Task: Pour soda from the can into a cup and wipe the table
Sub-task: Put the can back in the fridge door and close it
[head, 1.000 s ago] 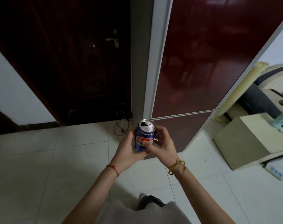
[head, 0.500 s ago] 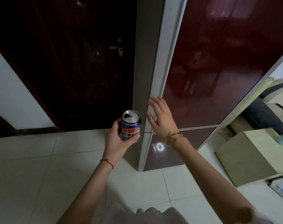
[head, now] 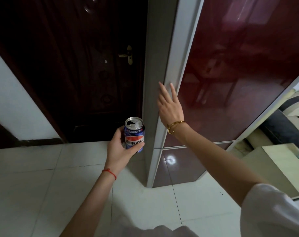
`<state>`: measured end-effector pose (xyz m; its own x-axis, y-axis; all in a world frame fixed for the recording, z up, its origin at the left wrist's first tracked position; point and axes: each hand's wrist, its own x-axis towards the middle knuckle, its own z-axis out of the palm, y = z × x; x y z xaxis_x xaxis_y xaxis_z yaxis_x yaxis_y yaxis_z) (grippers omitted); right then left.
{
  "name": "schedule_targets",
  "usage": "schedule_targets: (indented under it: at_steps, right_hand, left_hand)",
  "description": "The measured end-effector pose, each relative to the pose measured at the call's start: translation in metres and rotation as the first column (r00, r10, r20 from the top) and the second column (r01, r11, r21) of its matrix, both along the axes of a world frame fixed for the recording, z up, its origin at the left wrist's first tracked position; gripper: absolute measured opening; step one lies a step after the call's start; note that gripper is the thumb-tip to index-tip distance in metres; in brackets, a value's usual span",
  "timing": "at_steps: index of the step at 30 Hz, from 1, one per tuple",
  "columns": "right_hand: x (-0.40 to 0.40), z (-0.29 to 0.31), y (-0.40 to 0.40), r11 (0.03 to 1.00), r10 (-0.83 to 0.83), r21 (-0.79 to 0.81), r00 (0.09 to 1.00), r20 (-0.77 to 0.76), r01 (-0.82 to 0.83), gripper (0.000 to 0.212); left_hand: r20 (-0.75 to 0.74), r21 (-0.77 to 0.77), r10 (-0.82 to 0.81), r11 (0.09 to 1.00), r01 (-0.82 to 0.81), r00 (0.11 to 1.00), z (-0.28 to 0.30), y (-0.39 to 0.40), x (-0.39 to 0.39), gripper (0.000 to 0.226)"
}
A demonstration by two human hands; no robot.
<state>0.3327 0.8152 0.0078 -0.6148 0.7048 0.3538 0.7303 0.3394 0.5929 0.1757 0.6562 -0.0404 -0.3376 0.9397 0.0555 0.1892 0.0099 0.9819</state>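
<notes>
Head view looks down at a white tiled floor (head: 34, 177) in front of a tall refrigerator (head: 230, 82) with glossy dark red doors and a pale grey edge. The person's left hand (head: 118, 149) grips a blue soda can (head: 134, 134), thumb on the near side and fingers curled round the far side and lower part of it. The can is held upright above the floor, just left of the refrigerator's grey side panel, and its top shows an opened mouth. A thin red string bracelet (head: 109, 172) circles the left wrist.

The right hand (head: 169, 106) is raised with its fingers straight and slightly spread, the fingertips lying against the pale front edge of the upper refrigerator door; it holds nothing. A gold bangle (head: 175, 126) sits on the right wrist, and a white sleeve (head: 273, 211) covers the upper arm at the lower right.

Behind the can stands a dark wooden door (head: 77, 65) with a brass lever handle (head: 128, 54). A white wall (head: 13, 103) lies to the left of it. At the far right, beyond the refrigerator, a cream-coloured low cabinet (head: 278, 161) stands on the floor, with part of a dark and pale sofa (head: 292, 117) behind it.
</notes>
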Motion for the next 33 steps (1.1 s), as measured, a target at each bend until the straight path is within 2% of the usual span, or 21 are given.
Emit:
schedule_targets:
  at_steps: [6,14,20,22,24,27,33]
  right_hand:
    - [-0.013,-0.002,-0.001,0.997,-0.074,0.022,0.997,-0.025,0.075,0.055]
    - [0.017,-0.021,-0.04,0.996,0.04,0.088,0.98,-0.196,-0.023,0.048]
    - [0.071,-0.035,-0.099,0.976,0.135,0.205,0.947,-0.292,-0.076,0.031]
    - [0.087,-0.041,-0.121,0.962,0.147,0.269,0.926,-0.348,-0.052,0.04]
    - [0.102,-0.045,-0.143,0.95,0.133,0.311,0.899,-0.417,0.004,0.058]
    - [0.122,-0.052,-0.175,0.942,0.036,0.306,0.864,-0.503,0.138,0.081]
    - [0.158,-0.057,-0.228,0.903,-0.118,0.247,0.755,-0.645,0.352,0.085]
  left_hand:
    - [-0.001,-0.024,-0.045,0.999,0.045,0.999,0.001,-0.005,0.004,0.078]
    - [-0.002,-0.022,-0.1,0.995,0.1,0.995,0.003,-0.013,0.01,0.078]
    - [-0.045,-0.014,-0.192,0.981,0.192,0.98,0.001,-0.022,0.029,0.077]
    - [-0.055,-0.017,-0.235,0.972,0.234,0.971,0.001,-0.028,0.04,0.075]
    - [-0.054,-0.025,-0.276,0.961,0.275,0.96,0.002,-0.035,0.051,0.072]
    - [-0.038,-0.044,-0.353,0.935,0.352,0.935,0.003,-0.045,0.068,0.075]
    - [-0.033,-0.044,-0.512,0.859,0.51,0.858,0.013,-0.065,0.103,0.081]
